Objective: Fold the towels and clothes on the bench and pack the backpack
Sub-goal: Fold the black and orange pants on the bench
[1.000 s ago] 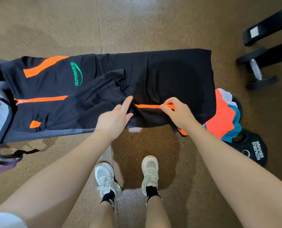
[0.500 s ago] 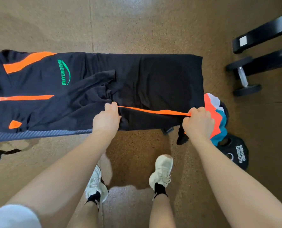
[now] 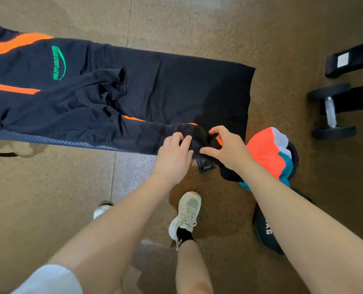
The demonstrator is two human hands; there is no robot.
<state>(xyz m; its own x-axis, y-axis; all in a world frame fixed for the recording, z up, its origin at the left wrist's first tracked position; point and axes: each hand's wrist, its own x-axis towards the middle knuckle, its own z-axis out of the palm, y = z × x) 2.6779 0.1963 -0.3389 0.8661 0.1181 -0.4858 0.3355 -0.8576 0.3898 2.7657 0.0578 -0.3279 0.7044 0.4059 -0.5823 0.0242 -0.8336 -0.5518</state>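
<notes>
Speckled brown floor [image 3: 197, 24] — dumbbell [image 3: 331, 112] at right

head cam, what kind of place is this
Most likely a gym: a dumbbell lies on the rubbery speckled floor, and a black weight plate sits by the person's feet.

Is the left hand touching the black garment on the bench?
Touching. The head view shows the left hand with its fingers curled over a bunched fold of the black garment, close beside the right hand.

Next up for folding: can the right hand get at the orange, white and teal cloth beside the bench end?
Probably yes. The orange, white and teal cloth lies uncovered just beside the right hand, but that hand is pinching the black garment and must let go first.
</notes>
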